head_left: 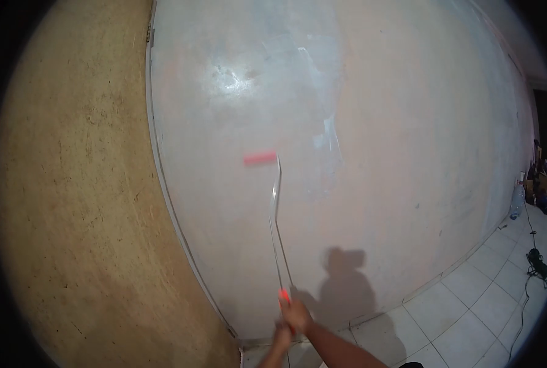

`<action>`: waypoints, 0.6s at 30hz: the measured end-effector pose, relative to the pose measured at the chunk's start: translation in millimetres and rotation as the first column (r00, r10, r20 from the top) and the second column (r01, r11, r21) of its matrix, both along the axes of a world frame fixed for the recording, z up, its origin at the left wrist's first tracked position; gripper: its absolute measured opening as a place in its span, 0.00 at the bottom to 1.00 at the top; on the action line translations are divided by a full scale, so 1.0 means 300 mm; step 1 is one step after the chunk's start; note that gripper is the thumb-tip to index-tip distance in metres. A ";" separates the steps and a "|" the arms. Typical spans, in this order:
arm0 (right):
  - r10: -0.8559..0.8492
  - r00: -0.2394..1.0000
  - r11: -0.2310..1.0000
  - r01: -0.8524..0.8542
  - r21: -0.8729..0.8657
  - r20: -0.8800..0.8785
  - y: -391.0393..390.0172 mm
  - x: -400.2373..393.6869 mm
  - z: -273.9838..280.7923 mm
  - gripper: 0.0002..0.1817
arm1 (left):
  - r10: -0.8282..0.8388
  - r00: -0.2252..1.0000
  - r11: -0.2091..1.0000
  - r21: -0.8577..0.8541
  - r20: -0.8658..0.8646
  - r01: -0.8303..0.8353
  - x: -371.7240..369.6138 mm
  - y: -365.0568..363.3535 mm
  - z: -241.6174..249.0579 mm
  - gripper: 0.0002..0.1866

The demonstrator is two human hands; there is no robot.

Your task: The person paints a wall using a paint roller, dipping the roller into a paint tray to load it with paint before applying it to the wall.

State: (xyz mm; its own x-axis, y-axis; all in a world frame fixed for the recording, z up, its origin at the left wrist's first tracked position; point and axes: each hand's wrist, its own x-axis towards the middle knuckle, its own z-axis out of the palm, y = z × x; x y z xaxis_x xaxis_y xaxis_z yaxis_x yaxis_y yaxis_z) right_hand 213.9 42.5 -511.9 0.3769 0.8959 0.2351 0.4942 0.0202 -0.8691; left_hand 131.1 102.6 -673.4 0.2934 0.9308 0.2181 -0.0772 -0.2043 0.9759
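A paint roller with a pink sleeve (260, 159) and a long thin metal rod (277, 236) reaches up from my hands to the wall (383, 153). My right hand (296, 314) is wrapped round its orange handle (284, 295), just below where the rod enters. Lower down, my left hand (280, 337) is closed round the same handle, close under the right one. The roller sleeve lies level against the wall and is slightly blurred. Wet, shiny patches (231, 80) and whitish streaks (327, 132) show on the wall around and above it.
A yellowish, stained wall (83, 172) stands at the left, meeting the pale wall at a narrow trim strip (166, 172). White floor tiles (463, 306) run along the base. At the far right are a clear plastic bottle (518, 201), a dark coiled cable (537, 264) and assorted clutter (540, 184).
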 end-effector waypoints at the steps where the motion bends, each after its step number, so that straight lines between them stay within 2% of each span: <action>1: 0.065 0.998 0.989 -0.068 -0.130 -0.024 -0.089 0.002 -0.086 0.34 | -0.043 0.998 0.999 -0.031 0.034 0.045 0.017 -0.072 0.032 0.26; 2: 0.062 0.998 0.990 -0.063 -0.127 -0.016 -0.104 0.011 -0.118 0.34 | -0.084 0.994 0.994 -0.063 0.069 0.089 0.034 -0.148 0.072 0.26; 4: 0.088 0.992 0.991 -0.079 -0.105 0.087 -0.162 0.003 -0.114 0.38 | -0.144 0.990 0.978 -0.154 -0.007 0.141 0.025 -0.168 0.062 0.25; 5: 0.036 0.997 0.994 -0.028 -0.102 0.069 -0.113 0.018 -0.068 0.39 | -0.177 0.983 0.965 -0.205 -0.042 0.165 0.019 -0.184 0.056 0.24; 6: -0.012 0.998 0.995 0.018 -0.101 0.055 -0.054 0.023 0.098 0.39 | -0.089 0.980 0.996 -0.026 -0.179 0.086 0.031 -0.104 0.112 0.22; 7: 0.043 0.999 0.998 -0.044 0.043 0.029 0.045 0.050 0.222 0.39 | -0.056 0.951 0.996 0.046 -0.305 0.073 0.029 -0.032 0.343 0.22; 8: -0.096 0.994 0.974 0.083 0.211 0.056 0.168 0.045 0.349 0.39 | -0.010 0.906 0.991 0.119 -0.423 0.066 0.026 0.039 0.574 0.23; 9: -0.018 0.997 0.994 0.010 0.105 0.074 0.204 0.051 0.564 0.40 | -0.014 0.990 1.000 -0.018 -0.139 0.012 0.020 -0.007 0.844 0.29; 10: 0.028 0.999 0.991 -0.032 0.129 0.027 0.191 0.038 0.733 0.40 | -0.059 0.998 0.998 0.035 -0.003 0.060 0.031 0.040 0.996 0.31; 13: 0.023 0.998 0.988 -0.032 0.153 0.064 0.264 0.033 0.765 0.40 | -0.091 0.996 0.996 0.011 0.004 0.091 0.022 0.061 1.069 0.30; 14: 0.011 0.998 0.988 -0.019 0.154 0.055 0.253 0.022 0.676 0.40 | -0.006 0.996 1.000 -0.006 0.086 0.007 0.025 0.043 0.942 0.27; 15: -0.003 0.999 0.987 -0.005 0.161 0.048 0.234 0.009 0.508 0.39 | 0.034 0.994 0.997 -0.076 0.101 -0.027 0.016 0.068 0.730 0.24; 16: -0.078 0.993 0.988 0.064 0.140 0.094 0.225 -0.005 0.288 0.36 | 0.003 1.000 0.985 -0.173 0.001 -0.003 -0.002 0.065 0.502 0.22; 17: 0.045 0.990 0.995 -0.056 0.081 0.136 0.063 -0.027 0.175 0.37 | -0.053 0.968 0.999 -0.010 -0.246 0.052 -0.021 0.146 0.092 0.23; 18: 0.044 0.987 0.993 -0.026 -0.117 0.153 0.034 -0.033 -0.052 0.37 | -0.138 0.961 0.963 -0.195 0.240 0.187 -0.021 0.062 -0.127 0.24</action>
State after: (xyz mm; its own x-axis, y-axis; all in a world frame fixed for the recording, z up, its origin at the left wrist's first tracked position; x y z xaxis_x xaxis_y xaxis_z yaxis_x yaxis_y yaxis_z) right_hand 204.1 52.8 -527.3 0.3122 0.9321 0.1838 0.6237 -0.0552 -0.7797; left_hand 124.8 121.3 -711.5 0.4111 0.9064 0.0966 -0.3121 0.0404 0.9492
